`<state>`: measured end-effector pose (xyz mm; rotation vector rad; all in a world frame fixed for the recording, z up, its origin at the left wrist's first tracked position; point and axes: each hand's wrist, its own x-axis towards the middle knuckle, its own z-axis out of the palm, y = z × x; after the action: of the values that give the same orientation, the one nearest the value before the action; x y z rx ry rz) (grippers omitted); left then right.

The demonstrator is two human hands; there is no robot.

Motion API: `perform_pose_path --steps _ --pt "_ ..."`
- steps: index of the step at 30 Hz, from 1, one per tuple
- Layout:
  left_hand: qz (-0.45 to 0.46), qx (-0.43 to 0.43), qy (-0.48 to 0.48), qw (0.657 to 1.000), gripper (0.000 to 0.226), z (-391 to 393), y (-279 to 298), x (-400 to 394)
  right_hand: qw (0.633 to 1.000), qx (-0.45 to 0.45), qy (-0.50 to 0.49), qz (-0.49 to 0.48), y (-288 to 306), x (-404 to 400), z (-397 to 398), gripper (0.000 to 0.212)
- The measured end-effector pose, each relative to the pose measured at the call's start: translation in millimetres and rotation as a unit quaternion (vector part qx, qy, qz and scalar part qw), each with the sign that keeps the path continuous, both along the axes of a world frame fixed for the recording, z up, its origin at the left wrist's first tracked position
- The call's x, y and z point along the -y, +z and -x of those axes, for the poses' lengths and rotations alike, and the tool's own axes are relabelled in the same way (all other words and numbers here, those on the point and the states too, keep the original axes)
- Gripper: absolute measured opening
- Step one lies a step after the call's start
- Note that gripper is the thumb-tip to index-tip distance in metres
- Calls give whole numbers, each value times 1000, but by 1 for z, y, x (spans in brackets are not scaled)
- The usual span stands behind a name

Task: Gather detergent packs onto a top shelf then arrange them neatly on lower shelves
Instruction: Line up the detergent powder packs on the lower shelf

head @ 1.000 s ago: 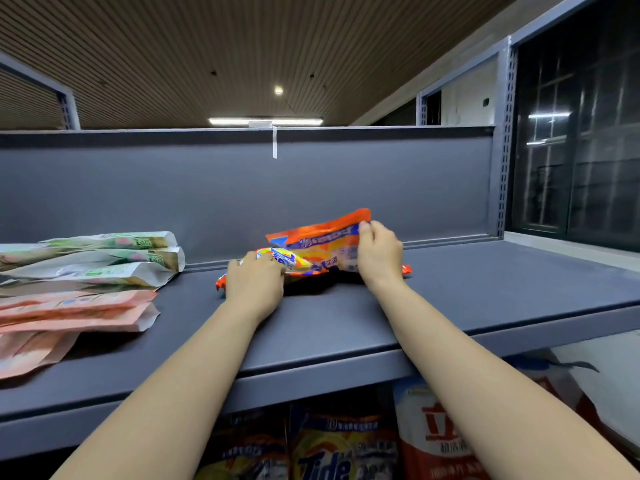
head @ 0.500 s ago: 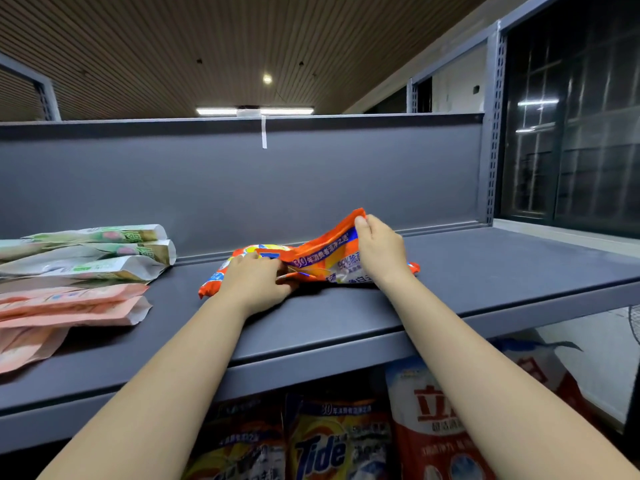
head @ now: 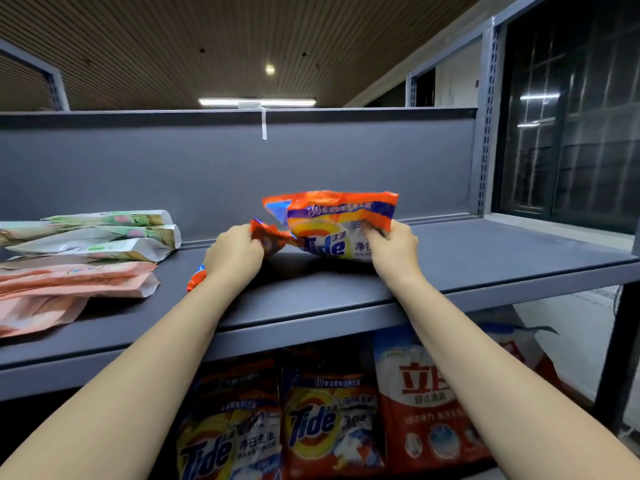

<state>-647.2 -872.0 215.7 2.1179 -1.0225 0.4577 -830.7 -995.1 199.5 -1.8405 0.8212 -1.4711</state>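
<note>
Grey metal top shelf (head: pixel 485 251) with a grey back panel (head: pixel 173 174) under a slatted ceiling carries the work. Orange Tide pack (head: pixel 332 223) stands tipped up near shelf centre, print facing the camera, lower edge on or just above the shelf surface, cannot tell which. Right hand (head: pixel 391 249) has its grip curled round the pack's lower right corner, fingers (head: pixel 372 233) pressed into the front face. Left hand (head: pixel 233 252) has its grip closed on a crumpled orange pack (head: pixel 268 239), which sits just left of the Tide pack and touches it; an orange bit shows below the left wrist at the shelf, cannot tell if it is the same pack. Both bare forearms reach up from the bottom corners. Far left on the same shelf, well apart from the hands, lies a flat stack: green-and-white pouches (head: pixel 114 233) at the back, pink pouches (head: pixel 69 282) in front, partly cut by the frame edge. Lower shelf beneath holds upright packs: two Tide bags (head: pixel 311 424) side by side, red-and-white bag (head: pixel 426 400) to their right, part hidden by the right forearm. Perforated upright post (head: pixel 486 116) stands at the shelf's right end, dark window (head: pixel 571 133) beyond it. Strip light (head: pixel 256 102) shows on the ceiling just above the back panel.
</note>
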Motion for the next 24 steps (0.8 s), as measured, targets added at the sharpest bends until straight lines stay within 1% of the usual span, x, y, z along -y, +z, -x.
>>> perform_pose_path --steps 2,3,5,6,8,11,12,14,18,21,24 --pt "119 -14 51 991 26 11 -1 -10 998 63 -27 4 2 -9 5 28" --pt "186 -21 78 979 28 17 -1 -15 996 73 -52 16 3 -13 8 27" --pt "306 -40 133 942 41 27 2 -29 989 80 -110 54 1 -23 15 27" --pt "348 -53 159 923 46 30 4 -36 984 86 -138 75 -1 -28 20 28" --pt "403 -69 191 892 51 33 6 -51 971 113 -175 118 -7 -37 32 31" --pt "478 -13 152 865 51 46 3 -71 957 155 -164 181 -13 -53 48 43" --pt "495 1 141 858 50 52 0 -78 957 166 -149 186 -15 -58 52 46" --pt "513 3 137 847 49 65 -5 -91 961 183 -115 173 -18 -68 60 45" --pt "509 -17 147 848 52 89 -26 -111 967 201 -68 140 -36 -83 79 37" --pt "511 -60 187 836 55 103 -46 -126 971 201 -63 116 -58 -87 96 35" --pt "522 -78 199 826 56 115 -62 -140 979 181 -72 62 -81 -84 107 33"
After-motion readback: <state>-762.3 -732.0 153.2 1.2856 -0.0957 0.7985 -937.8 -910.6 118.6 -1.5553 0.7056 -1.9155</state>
